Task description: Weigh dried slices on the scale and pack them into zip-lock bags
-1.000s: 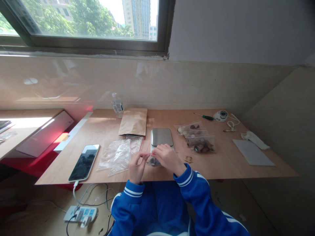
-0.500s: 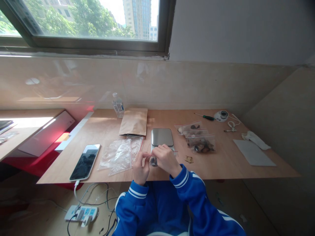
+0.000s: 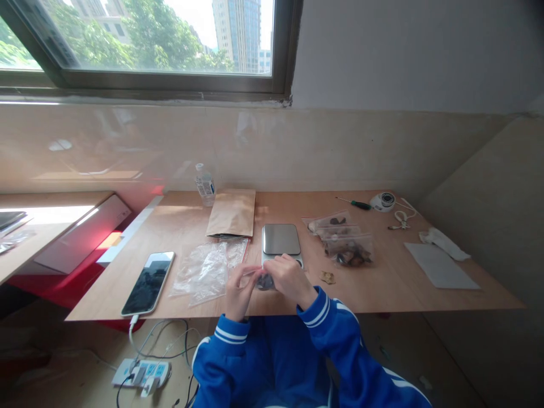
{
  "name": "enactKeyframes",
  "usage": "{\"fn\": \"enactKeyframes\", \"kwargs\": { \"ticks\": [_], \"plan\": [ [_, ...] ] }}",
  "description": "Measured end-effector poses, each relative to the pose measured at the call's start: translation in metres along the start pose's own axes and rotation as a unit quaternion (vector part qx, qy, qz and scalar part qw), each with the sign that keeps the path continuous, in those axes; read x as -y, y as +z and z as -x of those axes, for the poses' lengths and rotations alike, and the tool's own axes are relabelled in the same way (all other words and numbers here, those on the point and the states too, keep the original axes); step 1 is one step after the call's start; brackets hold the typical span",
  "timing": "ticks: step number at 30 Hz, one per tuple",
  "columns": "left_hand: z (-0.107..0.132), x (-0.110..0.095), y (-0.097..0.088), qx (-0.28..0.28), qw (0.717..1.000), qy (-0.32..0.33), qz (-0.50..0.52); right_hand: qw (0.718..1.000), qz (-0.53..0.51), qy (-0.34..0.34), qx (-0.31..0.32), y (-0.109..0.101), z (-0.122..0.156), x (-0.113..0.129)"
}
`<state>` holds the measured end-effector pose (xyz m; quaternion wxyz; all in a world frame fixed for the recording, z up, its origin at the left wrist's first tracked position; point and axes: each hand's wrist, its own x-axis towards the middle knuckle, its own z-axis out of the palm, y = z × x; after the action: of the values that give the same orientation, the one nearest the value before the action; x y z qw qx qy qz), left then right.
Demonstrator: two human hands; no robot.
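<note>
Both hands meet at the near edge of the wooden table [image 3: 382, 283], just in front of a small kitchen scale [image 3: 280, 239] with a steel top. My left hand [image 3: 238, 289] and my right hand [image 3: 288, 277] each pinch the top of a small clear bag [image 3: 265, 280] with dark pieces inside. A heap of empty clear bags [image 3: 208, 269] lies just left of my left hand. Blue sleeves with white cuff stripes cover both wrists.
A phone [image 3: 148, 282] on a cable lies at the left. A brown paper pouch [image 3: 232, 212] and a small bottle [image 3: 204, 184] stand behind the scale. Filled bags [image 3: 346, 246], a screwdriver [image 3: 352, 203], a white sheet [image 3: 442, 273] lie right. A power strip [image 3: 142, 374] is on the floor.
Both hands stay pinched on the small bag and have shifted only slightly near the table's front edge. The camera has tilted a little.
</note>
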<state>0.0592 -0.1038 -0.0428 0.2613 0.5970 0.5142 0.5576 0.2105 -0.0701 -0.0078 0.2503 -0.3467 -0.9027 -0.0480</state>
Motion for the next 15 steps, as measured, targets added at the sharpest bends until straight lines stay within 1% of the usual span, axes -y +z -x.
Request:
{"fn": "enactKeyframes", "kwargs": {
  "ticks": [2, 5, 10, 15],
  "plan": [
    [0.000, 0.002, 0.000, -0.016, 1.000, 0.009, 0.005, 1.000, 0.002, 0.002, 0.014, -0.001, 0.001, -0.002],
    [-0.001, 0.006, -0.001, -0.045, 0.999, 0.010, 0.003, 0.999, 0.002, 0.023, 0.028, -0.001, 0.005, -0.008],
    [-0.002, 0.007, -0.004, -0.041, 0.999, 0.007, 0.001, 0.999, 0.000, 0.036, 0.029, 0.000, 0.010, -0.012],
    [-0.003, 0.005, -0.005, -0.065, 0.998, -0.007, 0.017, 0.999, -0.009, 0.045, 0.016, -0.003, 0.011, -0.013]
  ]
}}
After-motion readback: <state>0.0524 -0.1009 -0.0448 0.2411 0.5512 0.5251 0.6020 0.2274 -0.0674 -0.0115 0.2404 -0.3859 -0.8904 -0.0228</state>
